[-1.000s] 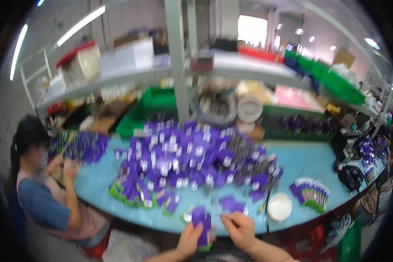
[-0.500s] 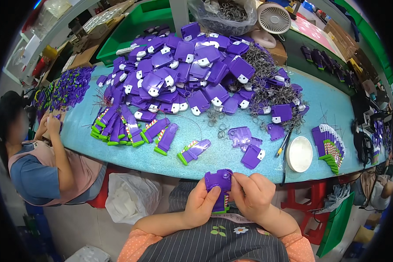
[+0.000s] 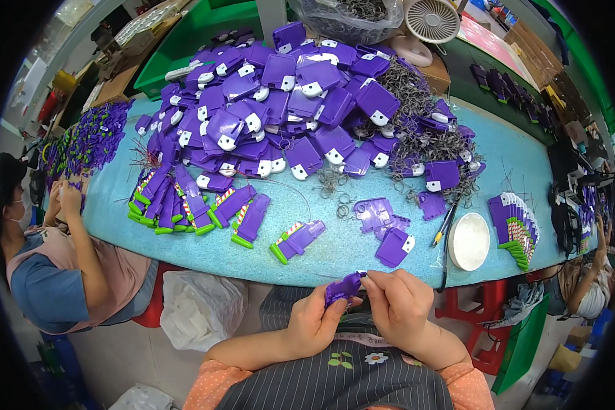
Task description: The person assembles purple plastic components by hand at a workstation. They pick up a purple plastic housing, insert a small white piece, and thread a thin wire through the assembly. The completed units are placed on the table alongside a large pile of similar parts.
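Observation:
Close to my body, in front of the table edge, my left hand point(image 3: 311, 320) is closed around a purple plastic casing piece point(image 3: 340, 290), thumb along its near side. The piece is tipped steeply, so little of its face shows. Thumb and forefinger of my right hand point(image 3: 402, 306) are pinched at its upper right corner; whatever lies between those fingertips is too small to make out. Beyond my hands lies a purple wing-shaped piece point(image 3: 302, 238) with a green edge and striped band. Two kinds of loose purple casing halves point(image 3: 395, 247) rest right of it.
A big heap of purple-and-white casings point(image 3: 253, 102) covers the table's back, beside tangled metal rings point(image 3: 451, 150). Fanned wing pieces point(image 3: 516, 229) lie right of a white oval dish point(image 3: 470, 241). A dark cable point(image 3: 446, 229) crosses the table edge. A co-worker point(image 3: 61, 266) sits at left.
The purple casing piece has tipped from face-up to nearly edge-on in my left hand. My right hand stays pinched at its corner. The view has shifted slightly.

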`<state>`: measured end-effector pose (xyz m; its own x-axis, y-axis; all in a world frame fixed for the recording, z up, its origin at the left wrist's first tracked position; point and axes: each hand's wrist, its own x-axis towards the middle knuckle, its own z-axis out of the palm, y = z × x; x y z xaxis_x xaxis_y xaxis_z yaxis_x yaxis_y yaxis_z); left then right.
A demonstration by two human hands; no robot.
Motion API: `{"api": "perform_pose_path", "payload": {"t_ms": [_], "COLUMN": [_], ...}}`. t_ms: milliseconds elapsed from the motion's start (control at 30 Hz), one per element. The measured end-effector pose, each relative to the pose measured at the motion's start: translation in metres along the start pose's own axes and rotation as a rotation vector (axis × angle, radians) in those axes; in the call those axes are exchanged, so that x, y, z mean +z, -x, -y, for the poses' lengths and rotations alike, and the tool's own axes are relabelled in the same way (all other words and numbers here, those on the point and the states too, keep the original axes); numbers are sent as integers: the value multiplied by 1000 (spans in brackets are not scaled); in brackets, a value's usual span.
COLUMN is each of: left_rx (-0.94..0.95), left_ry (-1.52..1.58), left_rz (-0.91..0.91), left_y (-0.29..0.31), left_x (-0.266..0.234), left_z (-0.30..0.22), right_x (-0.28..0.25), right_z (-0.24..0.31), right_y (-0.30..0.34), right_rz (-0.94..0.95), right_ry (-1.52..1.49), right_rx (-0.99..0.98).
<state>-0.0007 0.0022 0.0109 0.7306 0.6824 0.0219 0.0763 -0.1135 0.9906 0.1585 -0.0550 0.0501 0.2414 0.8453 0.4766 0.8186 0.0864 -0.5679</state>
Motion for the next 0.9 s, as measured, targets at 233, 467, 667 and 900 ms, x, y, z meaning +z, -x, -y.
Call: {"api": "perform_pose_path", "payload": {"t_ms": [233,467,667,900], "left_rx": [83,93,161,471], "left_ry": [-34,-124,-190,-140], "left_rz": [-37,-105,-114,-4], "left_y": [6,6,2,-2], "left_x": [3,-1,9,-11], "left_z": [1,-7,-19,-13], "right_x": [10,20,12,24], "right_z": [-6,-6,-8,-8], "right_y": [16,13,28,23], "right_rz": [-104,-205,-397,-497], "right_ry": [-121,-224,-170,-56], "right_rx": [-26,33,23,-54]}}
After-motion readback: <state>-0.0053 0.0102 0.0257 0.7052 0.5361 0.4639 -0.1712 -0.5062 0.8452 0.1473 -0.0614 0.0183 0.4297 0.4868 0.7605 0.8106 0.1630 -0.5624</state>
